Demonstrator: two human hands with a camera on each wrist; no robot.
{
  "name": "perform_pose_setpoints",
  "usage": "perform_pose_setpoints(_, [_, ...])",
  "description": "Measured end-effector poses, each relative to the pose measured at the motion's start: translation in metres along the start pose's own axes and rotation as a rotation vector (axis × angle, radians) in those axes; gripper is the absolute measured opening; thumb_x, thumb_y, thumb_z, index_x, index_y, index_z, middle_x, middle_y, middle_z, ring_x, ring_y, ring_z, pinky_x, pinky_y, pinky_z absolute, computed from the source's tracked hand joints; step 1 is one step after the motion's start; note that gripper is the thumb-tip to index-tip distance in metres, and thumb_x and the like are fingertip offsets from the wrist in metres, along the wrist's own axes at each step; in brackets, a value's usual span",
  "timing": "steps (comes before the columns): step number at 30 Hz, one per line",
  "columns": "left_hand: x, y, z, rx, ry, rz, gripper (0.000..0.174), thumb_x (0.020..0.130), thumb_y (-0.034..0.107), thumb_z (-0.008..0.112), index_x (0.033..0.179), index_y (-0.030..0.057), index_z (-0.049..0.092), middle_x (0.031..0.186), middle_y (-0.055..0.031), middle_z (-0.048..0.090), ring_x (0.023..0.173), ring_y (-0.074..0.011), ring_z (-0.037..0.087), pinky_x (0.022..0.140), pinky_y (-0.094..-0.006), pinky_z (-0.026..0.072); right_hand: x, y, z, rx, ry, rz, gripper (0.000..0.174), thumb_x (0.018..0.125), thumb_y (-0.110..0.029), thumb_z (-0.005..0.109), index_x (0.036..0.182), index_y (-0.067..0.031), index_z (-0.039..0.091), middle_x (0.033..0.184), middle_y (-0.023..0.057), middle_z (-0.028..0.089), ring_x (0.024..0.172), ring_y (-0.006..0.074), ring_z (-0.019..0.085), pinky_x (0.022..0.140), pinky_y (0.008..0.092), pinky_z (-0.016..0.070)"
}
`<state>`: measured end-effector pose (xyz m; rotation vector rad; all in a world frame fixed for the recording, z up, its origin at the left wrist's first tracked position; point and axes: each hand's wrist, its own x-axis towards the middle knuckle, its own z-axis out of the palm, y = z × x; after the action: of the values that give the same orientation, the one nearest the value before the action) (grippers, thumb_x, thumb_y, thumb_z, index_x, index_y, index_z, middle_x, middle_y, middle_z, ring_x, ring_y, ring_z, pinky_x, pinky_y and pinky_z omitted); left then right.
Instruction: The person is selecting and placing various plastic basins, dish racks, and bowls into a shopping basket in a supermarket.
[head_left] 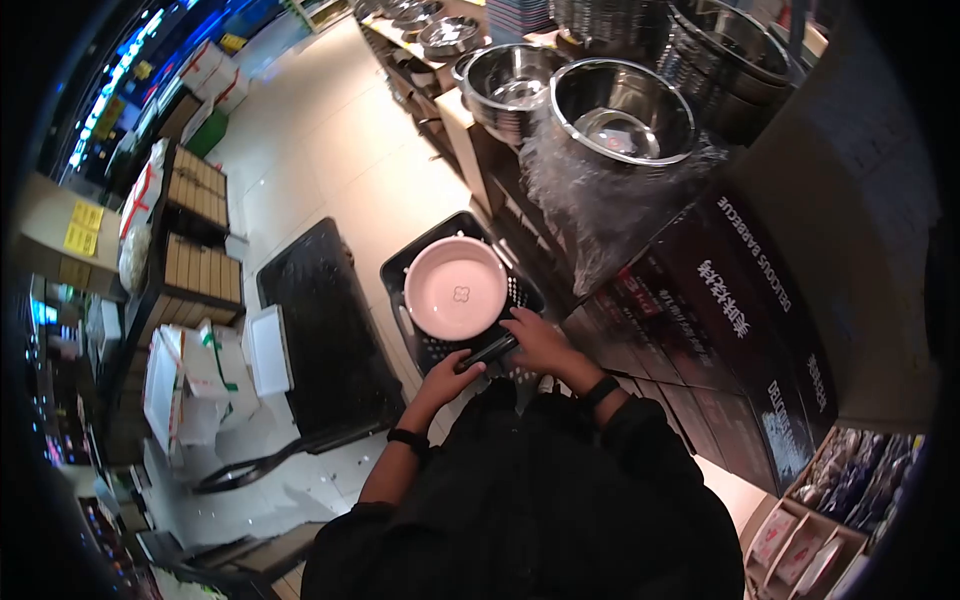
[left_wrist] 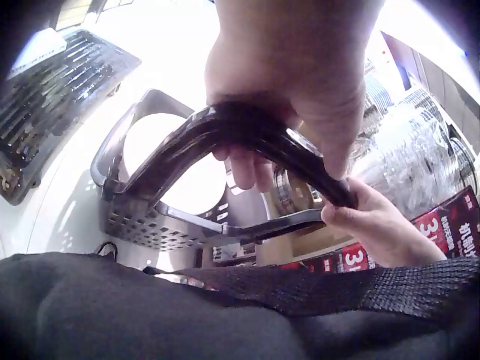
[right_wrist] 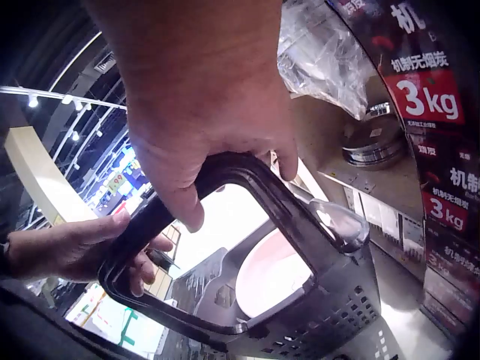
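Both hands hold the black handle (head_left: 488, 352) of a dark plastic shopping basket (left_wrist: 142, 227) with perforated walls. My left hand (head_left: 440, 380) grips one end of it; in the left wrist view its fingers curl beneath the bar. At the other end, my right hand (head_left: 545, 347) has its thumb and fingers wrapped over the handle, as the right wrist view shows from above. Inside the basket lies a round pink basin (head_left: 457, 285) with a small clover-shaped mark on its bottom. The handle stands raised on the body's side of the basin.
Steel pots (head_left: 625, 115) and plastic wrap (head_left: 570, 190) crowd a shelf at right, beside stacked dark boxes (head_left: 700, 310). A black flat trolley (head_left: 330, 330) stands on the floor to the left, near white cartons (head_left: 200, 375). A pale tiled aisle (head_left: 330, 140) runs ahead.
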<state>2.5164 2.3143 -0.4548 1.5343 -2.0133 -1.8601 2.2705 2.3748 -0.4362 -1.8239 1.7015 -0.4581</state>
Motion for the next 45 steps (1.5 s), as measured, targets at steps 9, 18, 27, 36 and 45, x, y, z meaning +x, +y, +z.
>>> perform_pose_setpoints(9, [-0.007,0.028,0.004,0.287,0.099,0.023,0.071,0.074,0.073,0.061,0.116,0.0164,0.067,0.089,-0.0121,0.072,0.093,-0.0302,0.069,0.082,-0.0392,0.0518,0.007,0.005,0.005,-0.057,0.075,0.047,0.027,0.068,-0.014,0.072,0.091,-0.0085,0.058,0.097,0.0126,0.057,0.097,0.034,0.055,0.08,0.0447,0.0465])
perform_pose_setpoints(18, [0.02,0.029,-0.028,0.32,0.106,0.063,0.07,0.075,0.073,0.06,0.113,0.0154,0.069,0.083,-0.0112,0.071,0.088,-0.0298,0.069,0.079,-0.0389,0.0515,0.043,0.001,0.01,-0.06,0.154,0.085,0.028,0.066,-0.01,0.069,0.091,-0.0102,0.056,0.096,0.0108,0.056,0.098,0.0334,0.054,0.078,0.0461,0.0459])
perform_pose_setpoints(27, [0.064,0.028,-0.08,0.334,0.099,0.131,0.067,0.075,0.072,0.061,0.111,0.0162,0.069,0.091,-0.0132,0.072,0.09,-0.0312,0.069,0.08,-0.0388,0.0524,0.104,-0.002,0.012,-0.048,0.191,0.138,0.026,0.067,-0.009,0.068,0.09,-0.0085,0.056,0.098,0.0136,0.054,0.098,0.0368,0.051,0.08,0.0458,0.0444])
perform_pose_setpoints(36, [0.095,0.036,-0.114,0.332,0.104,0.128,0.069,0.074,0.073,0.059,0.11,0.015,0.069,0.087,-0.0141,0.072,0.089,-0.0315,0.069,0.079,-0.039,0.0524,0.153,-0.003,0.002,-0.063,0.168,0.186,0.025,0.068,-0.007,0.068,0.09,-0.0085,0.056,0.1,0.014,0.055,0.099,0.036,0.052,0.083,0.0433,0.0449])
perform_pose_setpoints(45, [0.134,0.053,-0.155,0.327,0.135,0.074,0.071,0.072,0.074,0.061,0.111,0.0154,0.069,0.09,-0.0126,0.072,0.09,-0.0303,0.069,0.08,-0.0385,0.0522,0.213,0.01,-0.008,-0.006,0.201,0.125,0.029,0.066,-0.006,0.068,0.091,-0.0093,0.055,0.101,0.014,0.055,0.1,0.0364,0.052,0.084,0.0438,0.045])
